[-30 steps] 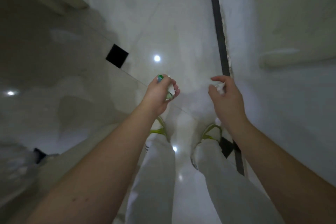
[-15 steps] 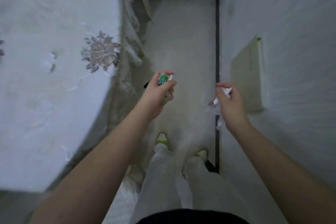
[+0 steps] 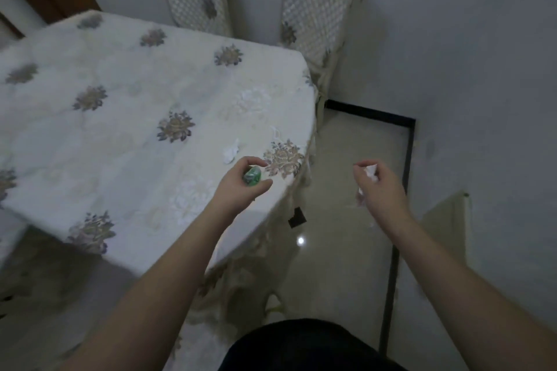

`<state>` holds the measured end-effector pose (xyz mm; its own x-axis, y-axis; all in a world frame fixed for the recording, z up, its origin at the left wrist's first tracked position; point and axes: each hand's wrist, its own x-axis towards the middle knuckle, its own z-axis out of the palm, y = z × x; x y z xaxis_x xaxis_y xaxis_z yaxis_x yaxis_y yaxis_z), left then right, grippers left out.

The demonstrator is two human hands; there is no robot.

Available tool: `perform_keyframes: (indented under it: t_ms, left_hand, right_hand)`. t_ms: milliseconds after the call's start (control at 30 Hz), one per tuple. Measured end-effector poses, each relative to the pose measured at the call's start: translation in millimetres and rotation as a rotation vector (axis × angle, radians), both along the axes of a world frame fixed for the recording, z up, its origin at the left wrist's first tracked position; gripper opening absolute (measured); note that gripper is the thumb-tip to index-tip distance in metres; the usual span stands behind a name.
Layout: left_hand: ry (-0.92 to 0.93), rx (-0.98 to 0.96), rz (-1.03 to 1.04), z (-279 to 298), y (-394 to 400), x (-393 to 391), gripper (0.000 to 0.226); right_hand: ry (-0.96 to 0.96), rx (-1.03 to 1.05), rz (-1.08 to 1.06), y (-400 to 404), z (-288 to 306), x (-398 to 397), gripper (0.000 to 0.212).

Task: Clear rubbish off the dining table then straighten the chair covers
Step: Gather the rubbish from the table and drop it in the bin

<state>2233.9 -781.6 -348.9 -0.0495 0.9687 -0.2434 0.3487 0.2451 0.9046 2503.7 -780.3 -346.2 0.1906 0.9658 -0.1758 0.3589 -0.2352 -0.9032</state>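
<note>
Lying on the table (image 3: 90,135) just beyond the left hand (image 3: 241,184), which grips a green wrapper (image 3: 252,176), a white scrap (image 3: 230,152) is seen, while crumpled tissue (image 3: 371,173) is held by the right hand (image 3: 381,190).

The left hand (image 3: 241,182) hides most of a green wrapper (image 3: 252,175); the right hand (image 3: 380,187) covers most of a tissue (image 3: 371,172). The desk (image 3: 45,129) runs off beyond the left hand.
</note>
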Motion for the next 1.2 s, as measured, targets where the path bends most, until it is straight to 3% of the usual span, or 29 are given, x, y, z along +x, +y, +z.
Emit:
perform_keyframes:
  t_ms: [100, 267, 400, 533, 867, 1000, 1200]
  left_hand:
    - [0.079, 0.068, 0.059, 1.9, 10.9, -34.1, 0.027]
    - [0.21, 0.087, 0.112, -20.6, 34.3, -74.7, 0.032]
    - [0.331, 0.104, 0.171, -42.7, 50.2, -95.6, 0.044]
    - [0.324, 0.137, 0.199, -56.1, 70.7, -104.8, 0.052]
    - [0.476, -0.008, 0.102, -96.0, 135.4, -86.2, 0.052]
    - [0.479, -0.147, 0.217, -114.9, 146.9, -78.7, 0.061]
    - [0.492, -0.229, 0.338, -128.6, 145.4, -73.9, 0.047]
  right_hand:
    - [-0.159, 0.044, 0.166, 16.4, 13.9, -24.3, 0.006]
    - [-0.277, 0.061, 0.238, 37.9, 15.7, -57.2, 0.007]
    - [-0.32, 0.032, 0.257, 46.0, 7.2, -80.3, 0.007]
    - [-0.336, 0.03, 0.33, 62.6, 0.7, -97.9, 0.009]
    - [-0.298, -0.011, 0.467, 167.8, -32.0, -106.3, 0.007]
    - [-0.28, -0.061, 0.598, 215.1, -54.9, -106.4, 0.008]
    - [-0.321, -0.129, 0.856, 273.7, -69.7, -119.7, 0.011]
